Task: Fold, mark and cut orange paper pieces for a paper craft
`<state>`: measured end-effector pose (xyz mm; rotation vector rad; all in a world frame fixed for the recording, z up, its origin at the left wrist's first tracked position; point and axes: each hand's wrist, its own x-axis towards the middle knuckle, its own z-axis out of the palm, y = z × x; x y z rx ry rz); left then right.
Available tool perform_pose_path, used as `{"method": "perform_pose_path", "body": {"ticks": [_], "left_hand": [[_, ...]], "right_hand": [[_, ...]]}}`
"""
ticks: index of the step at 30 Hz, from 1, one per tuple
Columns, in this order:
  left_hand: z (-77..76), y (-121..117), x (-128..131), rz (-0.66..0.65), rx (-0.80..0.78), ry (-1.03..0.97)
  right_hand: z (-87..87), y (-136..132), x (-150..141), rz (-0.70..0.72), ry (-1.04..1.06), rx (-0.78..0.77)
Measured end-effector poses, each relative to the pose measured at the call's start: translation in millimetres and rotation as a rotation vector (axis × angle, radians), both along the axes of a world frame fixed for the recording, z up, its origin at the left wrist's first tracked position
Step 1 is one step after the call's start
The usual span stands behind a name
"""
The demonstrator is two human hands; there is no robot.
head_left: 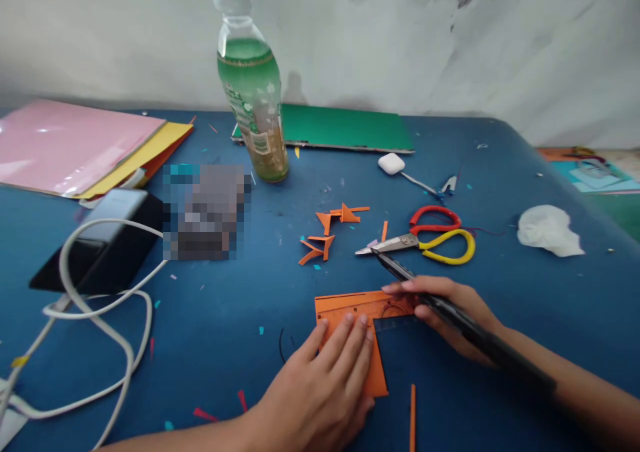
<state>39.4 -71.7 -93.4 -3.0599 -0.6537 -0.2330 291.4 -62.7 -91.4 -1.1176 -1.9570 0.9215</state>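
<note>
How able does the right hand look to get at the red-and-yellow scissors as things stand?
Likely yes: the scissors lie just beyond the right hand, their handles uncovered. It holds a black pen-like tool, though, so it may need to put that down first.

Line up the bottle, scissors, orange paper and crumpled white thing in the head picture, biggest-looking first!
1. Bottle
2. Orange paper and scissors: unsure which is bigger, because the left hand hides some paper.
3. Crumpled white thing
</note>
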Motion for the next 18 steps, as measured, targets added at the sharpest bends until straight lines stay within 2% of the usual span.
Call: {"method": "perform_pose_path", "body": {"ticks": [3,5,8,14,16,18], "left_hand": [[2.7,-1.3,1.1,-0.074,-0.061,0.007],[6.0,-1.4,1.9,-0.13,-0.091,0.011],[13.5,-0.6,-0.6,-0.133,-0.061,0.049],[28.8,1.0,-18.8,-0.001,-0.012,0.245],[31.5,-0.4,-22.9,-0.021,0.02,0.285],[33.2,-2.8,-24.5,-0.069,0.075,0.307]], "right_hand": [[-5.3,-17.6,22.9,0.032,-0.299,0.132],[-4.2,-27.2,31.8,0.029,-0.421,0.195],[3.4,-37.5,35.9,0.024,-0.511,0.224],[29.8,-44.9,35.4,0.037,-0.665,0.159],[35.4,-47.0,36.8,0.029,-0.708,0.149],[36.0,-50.2,39.1,0.002,-0.759,0.206]]}}
